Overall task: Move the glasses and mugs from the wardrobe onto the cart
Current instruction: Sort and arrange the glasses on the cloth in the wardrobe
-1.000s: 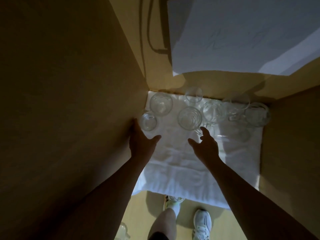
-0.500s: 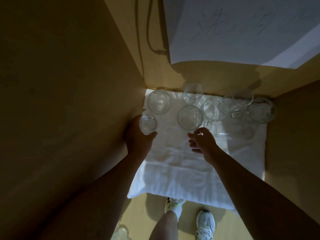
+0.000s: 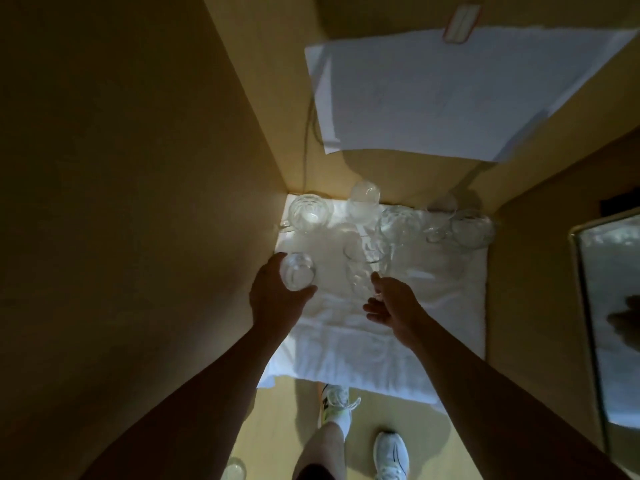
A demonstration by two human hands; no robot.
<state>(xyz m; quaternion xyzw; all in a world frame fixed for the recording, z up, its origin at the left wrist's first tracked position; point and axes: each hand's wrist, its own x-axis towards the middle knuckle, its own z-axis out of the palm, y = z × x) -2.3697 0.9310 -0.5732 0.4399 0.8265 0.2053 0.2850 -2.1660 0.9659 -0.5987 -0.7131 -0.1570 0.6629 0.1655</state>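
On the white cloth (image 3: 433, 306) lining the wardrobe shelf, the left hand (image 3: 273, 299) grips a small clear glass tumbler (image 3: 297, 277) at near left and the right hand (image 3: 393, 306) pinches a tall clear faceted glass (image 3: 365, 268) just right of it, so the pick-up step appears in hand and the next move calls for a level carry clear of the glassware standing behind.

From my remote view, both forearms are bare to the frame edge with no sleeve, watch or ring on the left hand (image 3: 273, 299) or the right hand (image 3: 394, 306). Below, I see bare legs, the left one in a white crew sock (image 3: 344, 422) above a white lace-up sneaker (image 3: 337, 400) with a yellow-green accent near the heel and a dark mark on its side. The other white sneaker (image 3: 391, 455) has a dark stripe along its side, and a dark hem of shorts (image 3: 313, 472) shows at the bottom edge.
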